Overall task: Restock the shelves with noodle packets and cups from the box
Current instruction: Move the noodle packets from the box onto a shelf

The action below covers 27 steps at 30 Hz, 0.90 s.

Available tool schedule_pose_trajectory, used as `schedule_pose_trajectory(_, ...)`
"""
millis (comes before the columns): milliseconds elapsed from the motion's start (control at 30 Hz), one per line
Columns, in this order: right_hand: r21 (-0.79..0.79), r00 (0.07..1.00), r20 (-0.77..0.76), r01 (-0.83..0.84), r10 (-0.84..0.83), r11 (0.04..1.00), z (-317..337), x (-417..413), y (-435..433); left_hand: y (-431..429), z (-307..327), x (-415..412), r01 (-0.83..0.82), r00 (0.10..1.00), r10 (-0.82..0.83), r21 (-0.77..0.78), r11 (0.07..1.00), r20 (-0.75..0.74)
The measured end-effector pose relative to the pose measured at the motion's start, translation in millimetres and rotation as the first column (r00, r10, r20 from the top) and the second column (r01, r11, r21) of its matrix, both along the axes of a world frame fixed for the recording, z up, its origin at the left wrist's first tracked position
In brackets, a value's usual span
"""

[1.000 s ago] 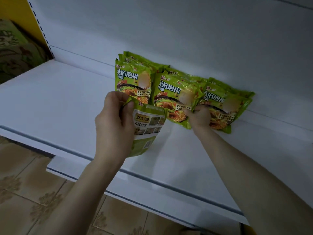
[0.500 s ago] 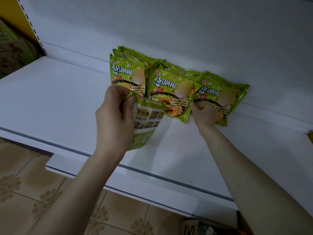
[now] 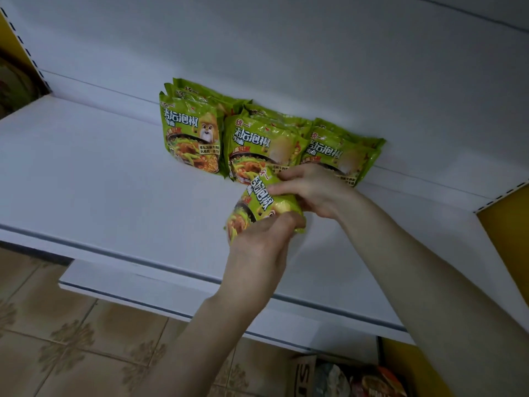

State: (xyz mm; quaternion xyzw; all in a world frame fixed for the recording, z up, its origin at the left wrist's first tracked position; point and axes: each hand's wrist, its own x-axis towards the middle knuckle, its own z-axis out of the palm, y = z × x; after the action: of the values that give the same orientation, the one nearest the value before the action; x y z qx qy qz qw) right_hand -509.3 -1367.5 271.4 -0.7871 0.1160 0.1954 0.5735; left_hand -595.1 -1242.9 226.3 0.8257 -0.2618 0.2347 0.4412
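Three rows of green noodle packets lean against the shelf's back wall: the left row (image 3: 190,136), the middle row (image 3: 259,141) and the right row (image 3: 340,150). A loose green noodle packet (image 3: 257,204) hangs just above the white shelf (image 3: 100,181), in front of the middle and right rows, its printed front facing up. My left hand (image 3: 257,245) grips its near edge from below. My right hand (image 3: 309,193) holds its far right side, fingers curled over the top. Both hands hide part of the packet.
A lower white shelf (image 3: 171,296) juts out beneath. The cardboard box (image 3: 306,373) with more packets sits on the tiled floor (image 3: 57,339) at the bottom right. A yellow side panel (image 3: 506,224) bounds the shelf on the right.
My left hand carried the loose packet to the right and turned it front-side up. My right hand left the right row and took hold of that packet. The camera shifted left and up.
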Motion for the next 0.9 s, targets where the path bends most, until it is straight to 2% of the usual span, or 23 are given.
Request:
schedule_pose_trajectory(100,0.051,0.996,0.08,0.046,-0.05,0.998,-3.9,-2.8,-8.7,-4.6,-8.9,-3.4,0.069,0.997,-0.068,0.031,0.997,-0.044)
schedule_pose_trajectory(200,0.067,0.97,0.232,0.051,-0.065,0.996,-8.9,-6.1,-19.1,0.6,-9.2,-6.5,0.08,0.984,-0.088,-0.058,0.995,-0.158)
schedule_pose_trajectory(300,0.068,0.952,0.306,-0.049,0.026,0.996,-4.8,-12.8,-32.1,18.3,-9.9,5.0,-0.145,0.969,0.125,-0.08,0.986,-0.214)
schedule_pose_trajectory(367,0.037,0.941,0.297,-0.182,0.164,0.983,-0.9,-18.7,-39.4,28.9,-7.6,16.7,-0.258,0.91,0.247,0.012,0.966,-0.332)
schedule_pose_trajectory(400,0.035,0.935,0.279,-0.236,0.218,0.971,0.0,-21.1,-41.7,32.4,-6.4,21.5,-0.254,0.869,0.253,0.055,0.966,-0.425)
schedule_pose_trajectory(467,0.051,0.929,0.244,-0.298,0.278,0.953,-1.1,-24.7,-43.6,36.1,-4.9,26.0,-0.153,0.785,0.156,0.057,0.987,-0.6)
schedule_pose_trajectory(533,0.052,0.926,0.228,-0.32,0.3,0.946,-2.7,-26.3,-43.4,36.7,-5.8,27.4,-0.054,0.725,0.001,-0.055,0.997,-0.689)
schedule_pose_trajectory(633,0.009,0.925,0.241,-0.307,0.295,0.952,-2.8,-27.1,-45.0,31.5,-11.3,25.5,-0.052,0.752,-0.026,-0.099,0.994,-0.658)
schedule_pose_trajectory(700,-0.135,0.908,0.264,-0.299,0.325,0.945,-3.6,-28.7,-48.4,25.4,-14.1,25.0,-0.096,0.789,0.001,-0.123,0.988,-0.615)
schedule_pose_trajectory(800,-0.397,0.882,0.284,-0.248,0.375,0.884,-7.3,-33.0,-56.7,13.0,-17.5,27.4,-0.119,0.813,-0.017,-0.194,0.974,-0.582)
schedule_pose_trajectory(900,-0.497,0.865,0.377,-0.112,0.33,0.861,-10.9,-35.4,-67.4,-6.9,-23.3,31.3,-0.134,0.826,-0.013,-0.218,0.967,-0.564)
